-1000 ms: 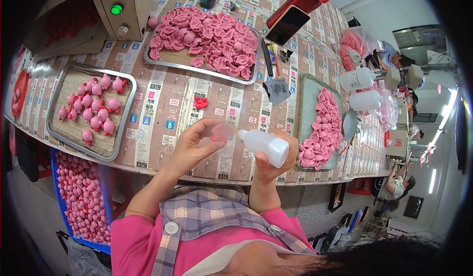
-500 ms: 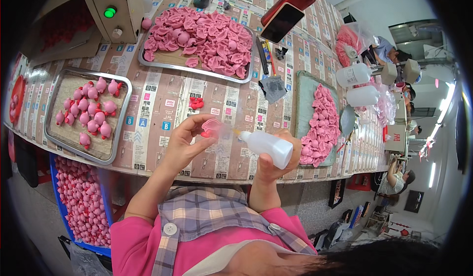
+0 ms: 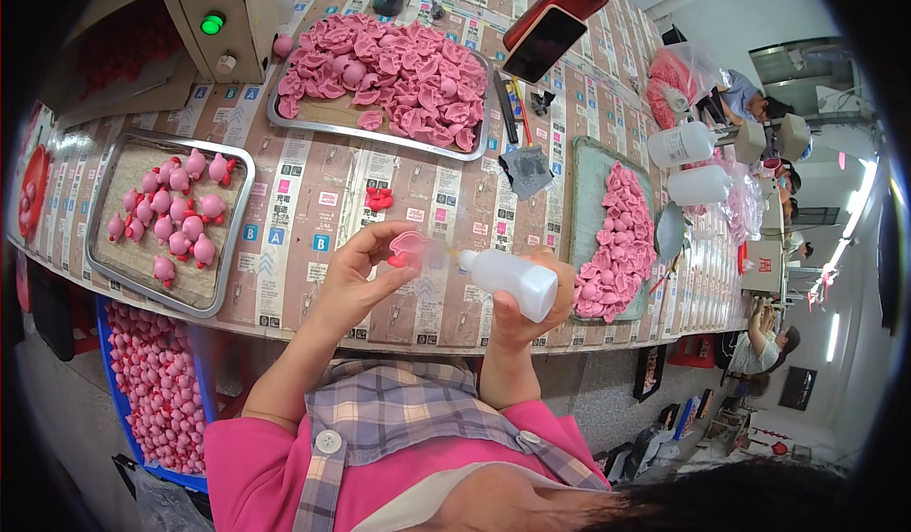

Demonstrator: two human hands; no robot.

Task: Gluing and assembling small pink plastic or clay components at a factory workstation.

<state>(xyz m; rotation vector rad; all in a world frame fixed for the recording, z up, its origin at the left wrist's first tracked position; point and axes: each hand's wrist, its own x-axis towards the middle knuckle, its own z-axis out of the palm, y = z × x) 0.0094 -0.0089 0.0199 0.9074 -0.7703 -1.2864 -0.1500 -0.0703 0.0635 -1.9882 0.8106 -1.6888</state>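
Between thumb and fingers, my left hand (image 3: 359,271) pinches a pink plastic shell piece (image 3: 408,245) with a bit of red at its lower edge. My right hand (image 3: 533,309) wraps round a white squeeze bottle (image 3: 512,281), tilted so its thin nozzle points left at the shell. Whether the tip touches the shell is too blurred to tell. A small red piece (image 3: 379,199) lies on the table just beyond my left hand. To the left, a metal tray (image 3: 220,297) carries several round pink figures with red parts (image 3: 178,206).
A large tray (image 3: 380,136) heaped with pink shells lies ahead. On the right is a greenish tray (image 3: 588,176) of more shells, with white bottles (image 3: 681,144) beyond. A phone (image 3: 545,44) leans on a red stand. A blue crate (image 3: 201,483) of pink figures stands below the table.
The squeeze bottle has tilted slightly closer to level in my right hand, its base rising a little. My left hand and the shell stay nearly still.
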